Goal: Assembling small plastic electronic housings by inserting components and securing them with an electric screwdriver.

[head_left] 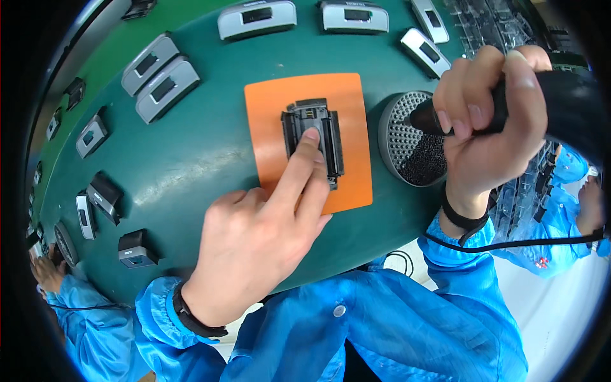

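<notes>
Head view is filled mostly by a dark green bench (191,159), curved by the lens, on which the work is laid out. Around its far and left edges a row of grey cases (167,88) with dark windows is spread, and a few small black parts (135,248) are set near the left rim; whether these have been worked on or are waiting cannot be told. An orange mat (267,140) is placed in the middle of the bench, and a black rectangular frame part (312,130) is laid flat on it, roughly centred. This part is held down by the left hand (254,248), whose index and middle fingers (304,159) are stretched out side by side and pressed on its lower middle, the other fingers being curled under. Just to the right of the mat a round grey dish (398,124) with a dotted floor is seen, partly filled with a dark heap of what may be small screws. A thick black tool (560,95), probably a powered driver, is gripped in the closed right hand (490,121), all fingers wrapped round the handle, and its tip is held over or in the dish, well apart from the part. The work is judged to be at an early stage on this piece: the part is positioned and steadied, while the tool has not yet been brought to it. A black cord (509,244) is seen trailing from the right wrist, and a band is worn on each wrist.
</notes>
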Tool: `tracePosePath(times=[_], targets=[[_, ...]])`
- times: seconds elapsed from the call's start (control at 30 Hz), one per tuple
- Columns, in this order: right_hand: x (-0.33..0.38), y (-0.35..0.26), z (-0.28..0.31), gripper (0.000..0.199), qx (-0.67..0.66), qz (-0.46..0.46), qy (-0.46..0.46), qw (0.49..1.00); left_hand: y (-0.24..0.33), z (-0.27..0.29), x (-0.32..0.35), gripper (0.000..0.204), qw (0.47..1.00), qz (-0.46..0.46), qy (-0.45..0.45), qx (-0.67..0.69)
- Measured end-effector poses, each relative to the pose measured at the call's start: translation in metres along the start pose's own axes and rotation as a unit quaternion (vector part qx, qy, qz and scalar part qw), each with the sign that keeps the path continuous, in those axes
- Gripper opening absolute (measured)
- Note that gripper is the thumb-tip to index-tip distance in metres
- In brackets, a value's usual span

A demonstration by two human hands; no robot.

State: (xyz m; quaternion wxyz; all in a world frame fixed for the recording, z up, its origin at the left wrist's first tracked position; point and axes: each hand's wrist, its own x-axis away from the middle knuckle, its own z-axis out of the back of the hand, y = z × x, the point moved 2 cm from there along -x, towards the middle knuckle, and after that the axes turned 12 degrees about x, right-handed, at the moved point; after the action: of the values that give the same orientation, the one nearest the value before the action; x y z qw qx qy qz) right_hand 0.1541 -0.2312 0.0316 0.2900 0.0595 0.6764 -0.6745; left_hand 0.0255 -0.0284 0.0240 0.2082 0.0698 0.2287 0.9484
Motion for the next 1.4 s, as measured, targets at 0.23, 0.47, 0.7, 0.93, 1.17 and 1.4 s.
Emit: tracePosePath(times=[0.23, 0.47, 0.7, 0.93, 1.17, 1.4], targets=[[-0.035, -0.034, 0.017, 0.031, -0.134, 0.055, -0.065, 0.987, -0.001, -0.006, 0.006, 0.057, 0.999, -0.016, 0.001, -0.033], [-0.026, -0.018, -0.030, 0.030, -0.086, 0.041, -0.061, 0.994, -0.003, -0.010, 0.006, 0.052, 0.998, -0.031, 0.029, -0.036], [-0.028, -0.008, -0.037, 0.032, -0.063, 0.058, -0.110, 0.990, -0.006, -0.010, 0.007, 0.052, 0.998, -0.029, 0.042, -0.025], [-0.027, -0.003, -0.037, 0.032, -0.059, 0.041, -0.110, 0.991, -0.006, -0.013, 0.005, 0.051, 0.999, -0.026, 0.038, -0.029], [-0.028, -0.005, -0.047, 0.029, -0.049, 0.039, -0.134, 0.989, -0.006, -0.014, 0.006, 0.049, 0.998, -0.026, 0.053, -0.016], [-0.027, -0.003, -0.064, 0.023, -0.041, 0.034, -0.151, 0.987, -0.007, -0.013, 0.006, 0.051, 0.998, -0.034, 0.041, -0.024]])
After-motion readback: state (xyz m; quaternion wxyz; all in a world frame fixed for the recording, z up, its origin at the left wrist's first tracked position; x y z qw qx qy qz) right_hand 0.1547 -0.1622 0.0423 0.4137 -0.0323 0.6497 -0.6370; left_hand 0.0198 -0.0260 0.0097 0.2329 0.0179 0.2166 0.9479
